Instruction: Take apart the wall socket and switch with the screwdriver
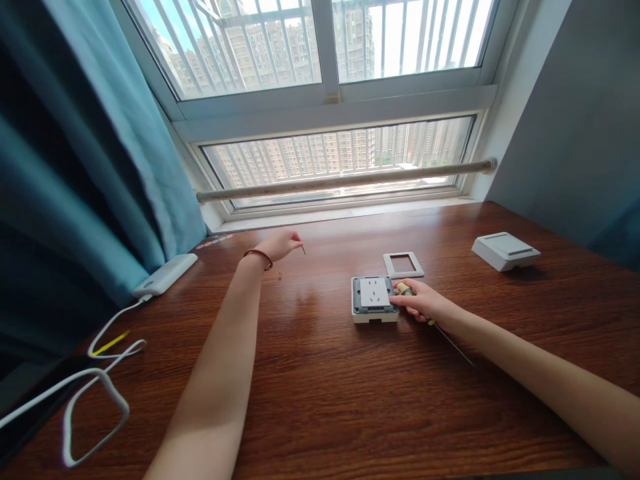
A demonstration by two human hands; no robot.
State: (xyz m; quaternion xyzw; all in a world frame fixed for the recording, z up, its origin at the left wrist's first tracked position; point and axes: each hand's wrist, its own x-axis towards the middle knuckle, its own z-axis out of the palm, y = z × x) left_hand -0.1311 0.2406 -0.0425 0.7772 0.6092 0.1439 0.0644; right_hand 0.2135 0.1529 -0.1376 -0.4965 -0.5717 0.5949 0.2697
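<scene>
Between the fingertips of my left hand (281, 245) is a small screw (303, 250), held just above the wooden tabletop. Another screw (280, 276) stands on the wood below that hand. My right hand (417, 300) is closed around a screwdriver (431, 323), its thin shaft pointing back toward me and to the right. The same hand's fingers touch the right side of a wall socket (375, 293), which sits on a white back box (375, 319) with its grey mounting frame exposed. Just behind it lies a white square cover frame (404, 274).
A white switch box (506, 250) rests at the far right of the table (320, 400). On the left are a white power bank (167, 274), a looped white cable (95, 373) and a yellow stick (111, 343) beside a blue curtain (150, 200). A rail (350, 180) crosses the window.
</scene>
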